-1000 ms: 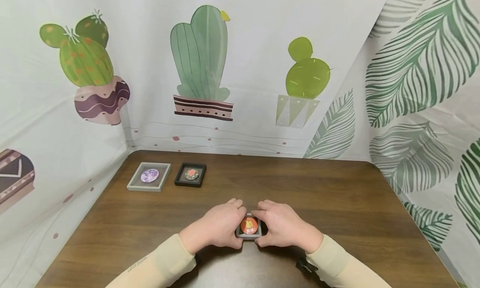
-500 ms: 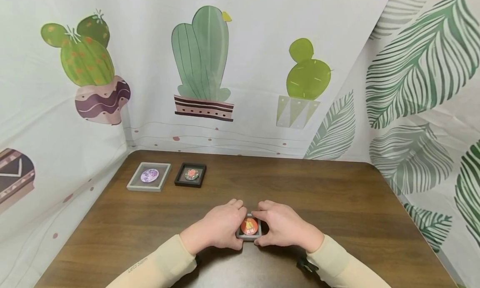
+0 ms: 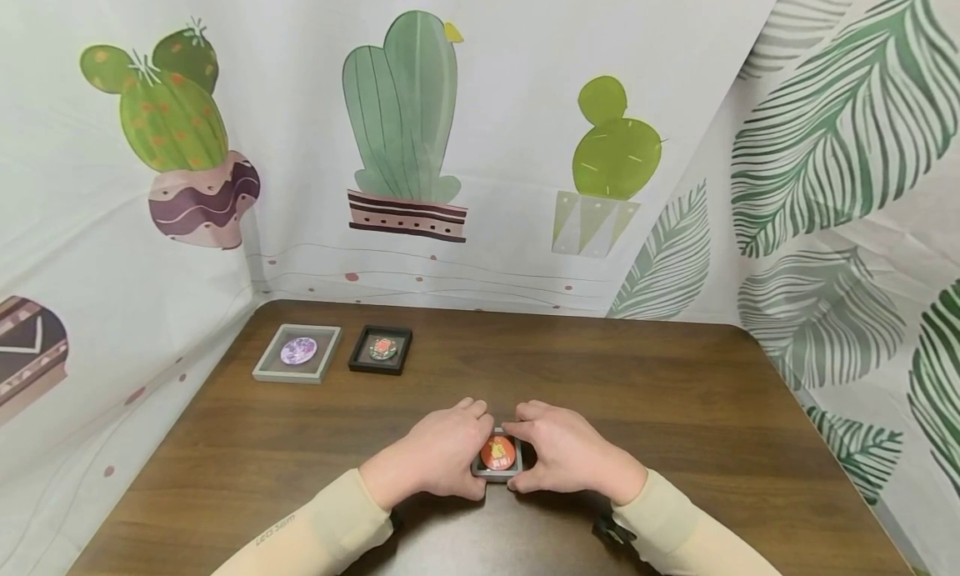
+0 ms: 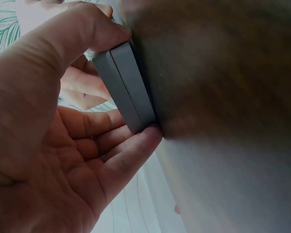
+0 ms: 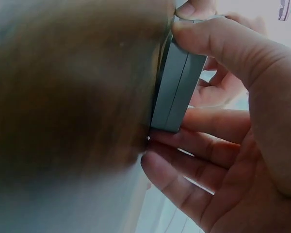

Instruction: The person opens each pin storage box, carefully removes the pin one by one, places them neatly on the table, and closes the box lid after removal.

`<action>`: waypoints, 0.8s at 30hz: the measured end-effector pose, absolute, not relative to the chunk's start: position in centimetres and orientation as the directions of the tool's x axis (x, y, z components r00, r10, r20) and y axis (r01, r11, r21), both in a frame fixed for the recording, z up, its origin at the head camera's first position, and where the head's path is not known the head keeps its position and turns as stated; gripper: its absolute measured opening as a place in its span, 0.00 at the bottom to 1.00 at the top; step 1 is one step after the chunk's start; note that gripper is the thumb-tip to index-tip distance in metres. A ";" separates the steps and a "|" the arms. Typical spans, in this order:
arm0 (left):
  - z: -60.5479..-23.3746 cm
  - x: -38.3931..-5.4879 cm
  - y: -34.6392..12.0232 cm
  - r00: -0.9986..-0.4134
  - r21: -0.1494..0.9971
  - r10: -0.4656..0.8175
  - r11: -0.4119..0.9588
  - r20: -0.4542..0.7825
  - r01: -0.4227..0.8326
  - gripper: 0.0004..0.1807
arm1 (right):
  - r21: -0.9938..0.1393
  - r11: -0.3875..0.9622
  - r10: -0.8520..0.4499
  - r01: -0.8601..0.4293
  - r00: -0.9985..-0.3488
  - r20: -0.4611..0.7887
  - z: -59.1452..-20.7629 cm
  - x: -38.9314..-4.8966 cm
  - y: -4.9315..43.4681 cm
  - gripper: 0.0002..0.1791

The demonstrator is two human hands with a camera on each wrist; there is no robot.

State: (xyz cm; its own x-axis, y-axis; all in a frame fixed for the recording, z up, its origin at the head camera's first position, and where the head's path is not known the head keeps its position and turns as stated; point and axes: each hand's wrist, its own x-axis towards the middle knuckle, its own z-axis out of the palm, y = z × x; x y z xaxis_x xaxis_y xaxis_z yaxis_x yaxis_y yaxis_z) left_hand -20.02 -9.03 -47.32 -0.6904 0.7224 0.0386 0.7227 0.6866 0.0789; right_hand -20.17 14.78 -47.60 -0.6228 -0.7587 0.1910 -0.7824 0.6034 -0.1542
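A small grey square display frame [image 3: 497, 477] with a round red badge [image 3: 498, 453] inside lies near the table's front, between both hands. My left hand [image 3: 450, 451] grips its left side, thumb at the near edge and fingers at the far edge. From the right, my right hand [image 3: 566, 451] holds it the same way. In the left wrist view the frame's grey side [image 4: 126, 87] shows a thin seam between thumb and fingers. The right wrist view gives the opposite side [image 5: 177, 87], also seamed, close against the tabletop.
Toward the back left of the brown wooden table [image 3: 600, 368] lie a larger light grey frame [image 3: 327, 357] with a purple disc [image 3: 298, 351] and a black frame [image 3: 407, 355] with a red and green disc [image 3: 383, 348]. Printed cloth [image 3: 517, 142] hangs behind the table.
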 end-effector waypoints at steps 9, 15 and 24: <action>-47.4 -20.0 -9.1 -0.688 0.068 0.725 0.685 0.046 0.726 0.31 | -0.126 0.612 -0.755 -0.781 -0.624 0.199 -47.7 -20.1 14.5 0.36; -47.4 -19.9 -9.0 -0.691 0.082 0.722 0.687 0.039 0.722 0.31 | -0.179 0.601 -0.756 -0.779 -0.626 0.190 -47.7 -20.3 14.7 0.35; -47.3 -19.9 -9.2 -0.702 0.111 0.711 0.695 0.036 0.710 0.30 | -0.251 0.632 -0.729 -0.733 -0.672 0.129 -47.4 -20.3 14.8 0.35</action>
State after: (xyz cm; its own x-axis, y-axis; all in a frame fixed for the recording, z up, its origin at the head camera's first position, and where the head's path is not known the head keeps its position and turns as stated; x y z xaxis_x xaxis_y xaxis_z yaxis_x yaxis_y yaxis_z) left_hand -19.94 -9.15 -47.31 -0.7021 0.7112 0.0360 0.7101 0.6954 0.1107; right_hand -20.32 14.77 -47.41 -0.6721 -0.7291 0.1290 -0.7334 0.6316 -0.2513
